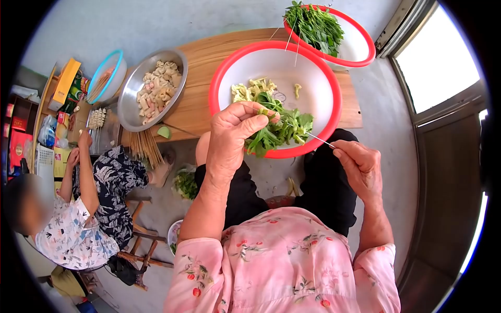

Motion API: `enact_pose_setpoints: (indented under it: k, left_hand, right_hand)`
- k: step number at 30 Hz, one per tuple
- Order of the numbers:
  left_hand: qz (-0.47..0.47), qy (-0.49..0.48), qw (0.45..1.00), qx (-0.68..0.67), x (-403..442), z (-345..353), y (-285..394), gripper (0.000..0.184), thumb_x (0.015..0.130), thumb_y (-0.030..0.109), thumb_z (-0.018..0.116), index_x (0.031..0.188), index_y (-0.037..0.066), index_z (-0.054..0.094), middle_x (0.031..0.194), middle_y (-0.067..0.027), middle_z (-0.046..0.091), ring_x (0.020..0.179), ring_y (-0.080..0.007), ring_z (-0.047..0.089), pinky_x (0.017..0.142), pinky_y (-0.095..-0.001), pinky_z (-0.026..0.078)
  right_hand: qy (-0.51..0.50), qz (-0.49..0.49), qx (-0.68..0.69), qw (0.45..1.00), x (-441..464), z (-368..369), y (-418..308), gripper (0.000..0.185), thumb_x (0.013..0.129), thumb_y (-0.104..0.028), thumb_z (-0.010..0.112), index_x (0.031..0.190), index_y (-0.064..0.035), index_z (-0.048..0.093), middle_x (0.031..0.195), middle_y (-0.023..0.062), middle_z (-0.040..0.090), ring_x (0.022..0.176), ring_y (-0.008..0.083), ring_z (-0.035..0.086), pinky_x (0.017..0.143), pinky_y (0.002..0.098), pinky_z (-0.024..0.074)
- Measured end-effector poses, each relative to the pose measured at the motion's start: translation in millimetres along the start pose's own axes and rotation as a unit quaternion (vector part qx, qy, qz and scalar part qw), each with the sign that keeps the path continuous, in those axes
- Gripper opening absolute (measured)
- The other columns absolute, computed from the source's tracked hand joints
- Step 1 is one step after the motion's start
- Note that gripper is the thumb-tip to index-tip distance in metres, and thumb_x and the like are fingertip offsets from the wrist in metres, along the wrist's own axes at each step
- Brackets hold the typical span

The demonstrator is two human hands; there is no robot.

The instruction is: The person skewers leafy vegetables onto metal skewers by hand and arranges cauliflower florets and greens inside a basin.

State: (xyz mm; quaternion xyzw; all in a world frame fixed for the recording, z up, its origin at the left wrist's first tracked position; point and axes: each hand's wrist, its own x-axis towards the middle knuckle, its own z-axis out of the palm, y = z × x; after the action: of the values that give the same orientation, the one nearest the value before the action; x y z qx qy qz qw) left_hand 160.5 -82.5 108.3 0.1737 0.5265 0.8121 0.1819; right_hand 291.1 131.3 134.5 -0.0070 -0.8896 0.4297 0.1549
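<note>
My left hand (234, 133) pinches leafy greens (289, 128) between thumb and fingers, over the near rim of a white basin with a red rim (335, 86). A thin skewer (321, 140) runs through the greens. My right hand (361, 166) grips the skewer's other end, its fingers closed, to the right of the basin. Pale yellow-green leaf pieces (253, 90) lie inside the basin, behind my left hand. The skewer's far tip is hard to make out near my left fingers.
A second red-rimmed basin (360, 44) holds green bundles with skewers. On the wooden table (201, 60) stand a steel bowl (127, 99) of pale pieces and a blue-rimmed bowl (120, 68). Bare skewers (143, 145) jut over the edge. A person (78, 224) sits at left; greens (186, 182) lie below.
</note>
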Motion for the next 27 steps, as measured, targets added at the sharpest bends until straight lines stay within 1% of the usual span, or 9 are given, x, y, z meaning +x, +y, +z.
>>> enact_pose_setpoints:
  k: [9,17,18,19,20,23,24,25,27]
  left_hand:
    - [0.020,0.014,1.000,-0.002,8,-9,1,0.014,0.083,0.006,0.061,0.095,-0.001,0.061,0.090,-0.0115,0.066,0.084,-0.0143,0.062,0.081,-0.0279,0.048]
    - [0.082,0.068,0.993,0.042,11,1,-6,0.015,0.085,0.007,0.060,0.097,-0.001,0.059,0.090,-0.0052,0.063,0.087,-0.0110,0.057,0.086,-0.0249,0.043]
    - [0.177,0.160,0.954,0.180,11,4,-8,0.017,0.084,0.007,0.061,0.098,-0.001,0.059,0.091,-0.0049,0.062,0.086,-0.0129,0.057,0.084,-0.0256,0.043]
    - [0.266,0.246,0.878,0.312,11,6,-9,0.019,0.082,0.007,0.062,0.099,-0.001,0.058,0.091,-0.0046,0.060,0.084,-0.0148,0.056,0.081,-0.0263,0.043]
    - [0.292,0.280,0.847,0.344,7,6,-13,0.023,0.081,0.008,0.065,0.100,-0.001,0.056,0.090,-0.0066,0.060,0.083,-0.0188,0.056,0.079,-0.0295,0.044]
    - [0.266,0.273,0.845,0.376,-12,18,-19,0.019,0.079,0.006,0.066,0.096,0.000,0.058,0.085,-0.0077,0.059,0.079,-0.0195,0.056,0.074,-0.0302,0.044]
    - [0.282,0.219,0.851,0.386,-12,23,-19,0.016,0.078,0.005,0.067,0.091,0.001,0.059,0.081,-0.0082,0.058,0.073,-0.0196,0.056,0.069,-0.0304,0.044]
    - [0.315,0.197,0.836,0.403,-10,25,-24,0.015,0.077,0.002,0.068,0.089,0.000,0.061,0.076,-0.0040,0.056,0.066,-0.0113,0.052,0.062,-0.0245,0.044]
    - [0.318,0.175,0.819,0.444,-11,31,-30,0.019,0.074,0.001,0.070,0.090,0.001,0.061,0.070,-0.0036,0.053,0.061,-0.0125,0.049,0.057,-0.0246,0.041]
  right_hand:
    - [-0.003,0.048,0.030,0.998,-1,-1,-3,0.014,0.083,-0.005,0.061,0.095,0.0004,0.064,0.060,0.0078,0.054,0.046,0.0104,0.046,0.046,0.0247,0.0405]
    - [0.012,0.046,0.043,0.998,5,4,-6,0.013,0.084,-0.006,0.060,0.093,0.0016,0.063,0.058,0.0066,0.053,0.048,0.0099,0.048,0.047,0.0240,0.0408]
    - [0.017,0.051,0.047,0.997,6,5,-7,0.012,0.084,-0.006,0.060,0.093,0.0018,0.063,0.058,0.0066,0.053,0.048,0.0098,0.048,0.047,0.0240,0.0409]
    - [0.018,0.050,0.047,0.997,7,6,-8,0.012,0.084,-0.006,0.060,0.093,0.0018,0.063,0.058,0.0066,0.053,0.048,0.0098,0.048,0.047,0.0240,0.0409]
    - [0.027,0.053,0.048,0.997,8,8,-8,0.012,0.084,-0.006,0.060,0.093,0.0020,0.063,0.058,0.0066,0.053,0.048,0.0099,0.048,0.047,0.0239,0.0410]
    - [0.041,0.053,0.053,0.996,10,14,-7,0.012,0.083,-0.006,0.061,0.092,0.0024,0.063,0.058,0.0066,0.054,0.048,0.0099,0.048,0.047,0.0239,0.0409]
    - [0.047,0.051,0.057,0.996,11,16,-7,0.012,0.083,-0.007,0.061,0.091,0.0026,0.063,0.057,0.0066,0.054,0.048,0.0098,0.048,0.047,0.0239,0.0409]
    - [0.047,0.050,0.057,0.996,11,18,-8,0.012,0.083,-0.007,0.061,0.091,0.0026,0.063,0.057,0.0066,0.054,0.048,0.0098,0.048,0.047,0.0239,0.0409]
    - [0.034,0.059,0.066,0.995,12,22,-10,0.012,0.083,-0.007,0.061,0.090,0.0025,0.063,0.057,0.0065,0.054,0.047,0.0096,0.047,0.047,0.0239,0.0407]
